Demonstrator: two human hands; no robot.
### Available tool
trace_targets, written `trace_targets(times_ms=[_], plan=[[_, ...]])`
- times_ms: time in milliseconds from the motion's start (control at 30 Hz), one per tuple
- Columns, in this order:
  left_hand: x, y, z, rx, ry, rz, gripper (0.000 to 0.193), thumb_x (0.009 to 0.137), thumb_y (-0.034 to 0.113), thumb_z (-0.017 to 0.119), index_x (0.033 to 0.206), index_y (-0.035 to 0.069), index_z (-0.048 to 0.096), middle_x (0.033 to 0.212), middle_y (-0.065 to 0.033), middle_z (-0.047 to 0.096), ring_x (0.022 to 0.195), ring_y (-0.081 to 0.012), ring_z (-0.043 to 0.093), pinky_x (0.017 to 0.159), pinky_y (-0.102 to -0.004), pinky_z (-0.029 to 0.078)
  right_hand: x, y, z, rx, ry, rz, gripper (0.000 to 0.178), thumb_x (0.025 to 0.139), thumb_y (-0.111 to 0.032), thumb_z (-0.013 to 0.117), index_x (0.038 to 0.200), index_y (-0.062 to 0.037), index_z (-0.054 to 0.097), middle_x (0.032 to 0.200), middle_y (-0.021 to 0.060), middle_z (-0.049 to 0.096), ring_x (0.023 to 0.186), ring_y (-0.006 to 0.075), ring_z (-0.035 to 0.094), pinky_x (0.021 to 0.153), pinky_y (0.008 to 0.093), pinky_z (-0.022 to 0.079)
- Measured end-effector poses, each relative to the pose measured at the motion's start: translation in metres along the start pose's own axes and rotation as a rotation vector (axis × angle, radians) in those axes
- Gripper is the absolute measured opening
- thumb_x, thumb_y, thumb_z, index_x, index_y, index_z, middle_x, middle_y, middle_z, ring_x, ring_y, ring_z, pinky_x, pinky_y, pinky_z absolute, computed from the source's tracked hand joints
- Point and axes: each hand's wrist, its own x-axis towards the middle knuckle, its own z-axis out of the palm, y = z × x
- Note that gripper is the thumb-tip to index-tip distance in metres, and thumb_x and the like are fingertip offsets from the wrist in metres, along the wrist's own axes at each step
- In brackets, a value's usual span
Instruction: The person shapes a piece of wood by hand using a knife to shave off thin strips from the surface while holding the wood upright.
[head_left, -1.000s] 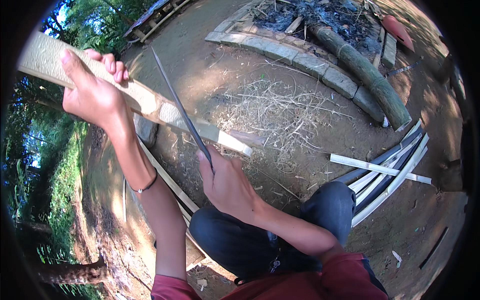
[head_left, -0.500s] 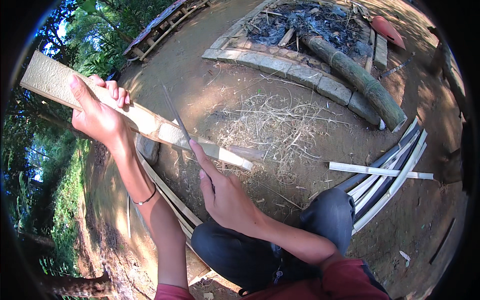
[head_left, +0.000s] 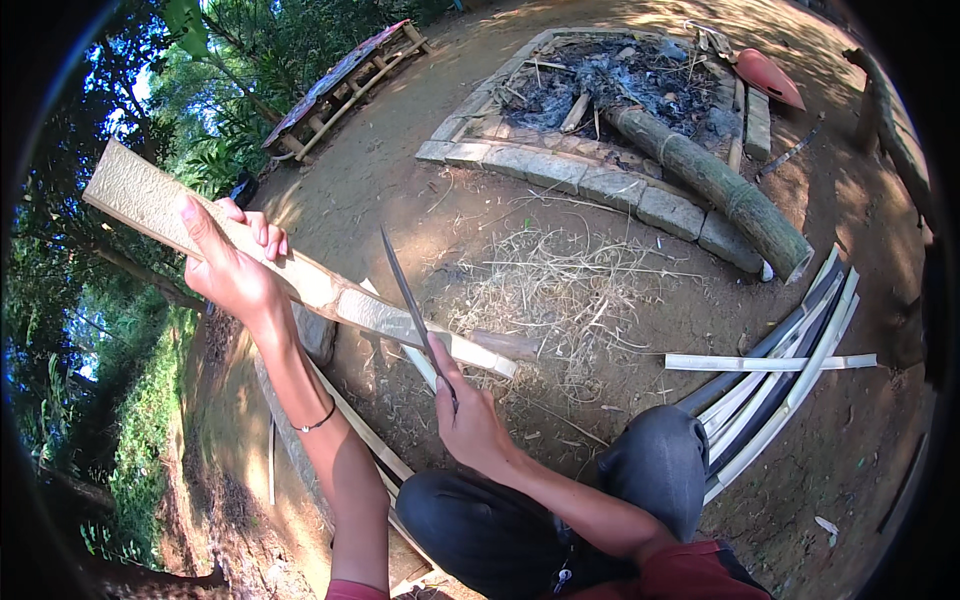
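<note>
My left hand (head_left: pixel 235 275) is closed around a long, pale split-bamboo slat (head_left: pixel 312 282), its thumb on the upper face. The slat slants from the upper left down to the middle, with a joint partway along and a narrower lower end. In my right hand (head_left: pixel 470 425) is a knife (head_left: pixel 402 280) with a dark, thin blade pointing up and to the left. The blade crosses the slat's lower part, and my index finger stretches along its back. The knife's handle is mostly hidden in my fist.
Thin pale shavings (head_left: pixel 560 280) lie heaped on the dirt ahead. Beyond is a stone-edged fire pit (head_left: pixel 590 180) of ash, with a thick bamboo pole (head_left: pixel 715 175) resting across its rim. Several bamboo strips (head_left: pixel 790 370) lie at my right, near my knees (head_left: pixel 655 455).
My right hand has moved the knife a little along the slat toward its lower end. The view has shifted, so slat and left hand appear farther right and lower.
</note>
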Motion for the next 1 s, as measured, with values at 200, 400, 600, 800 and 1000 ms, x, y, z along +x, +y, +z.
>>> trace_targets(times_ms=[200,400,600,800,1000], plan=[[0.009,-0.008,-0.015,-0.017,-0.062,-0.026,0.056,0.101,0.058,0.048,0.086,0.004,0.05,0.06,-0.0069,0.045,0.046,-0.0142,0.041,0.045,-0.0295,0.037,0.003,-0.042,-0.014,-0.029,-0.028,-0.136,0.059,0.101,-0.008,0.044,0.157,-0.0106,0.028,0.055,0.0167,0.047,0.045,0.0224,0.046,0.052,0.0343,0.041],[-0.008,0.008,0.013,-0.013,0.006,0.02,0.058,0.1,0.056,0.052,0.08,0.001,0.051,0.055,-0.0101,0.048,0.042,-0.0158,0.045,0.041,-0.0293,0.037,-0.008,-0.021,-0.012,-0.047,-0.048,-0.02,0.068,0.096,-0.001,0.047,0.158,-0.0096,0.021,0.056,0.0222,0.054,0.054,0.0394,0.064,0.055,0.0457,0.048],[0.013,-0.009,0.007,-0.003,0.024,0.023,0.061,0.099,0.056,0.053,0.078,0.0,0.052,0.054,-0.011,0.048,0.042,-0.0162,0.046,0.039,-0.0303,0.038,0.016,0.037,-0.009,-0.059,0.086,-0.091,0.057,0.101,-0.005,0.041,0.156,-0.0118,0.032,0.066,0.0097,0.052,0.058,0.0099,0.047,0.056,0.0321,0.044],[0.015,-0.015,0.01,0.043,-0.003,0.076,0.06,0.101,0.055,0.051,0.082,-0.002,0.052,0.058,-0.0126,0.049,0.045,-0.0165,0.045,0.043,-0.0303,0.037,0.016,-0.047,-0.019,0.093,-0.012,-0.115,0.06,0.1,-0.003,0.044,0.157,-0.0051,0.025,0.075,0.0247,0.062,0.05,0.0229,0.058,0.052,0.0341,0.043],[0.015,-0.02,0.016,0.06,-0.124,0.123,0.059,0.103,0.052,0.047,0.087,-0.004,0.053,0.062,-0.0132,0.049,0.052,-0.0169,0.043,0.054,-0.0325,0.041,0.014,-0.017,0.0,0.092,0.051,-0.203,0.062,0.099,-0.003,0.045,0.157,-0.0042,0.024,0.068,0.0213,0.057,0.051,0.03,0.06,0.052,0.0365,0.045]])
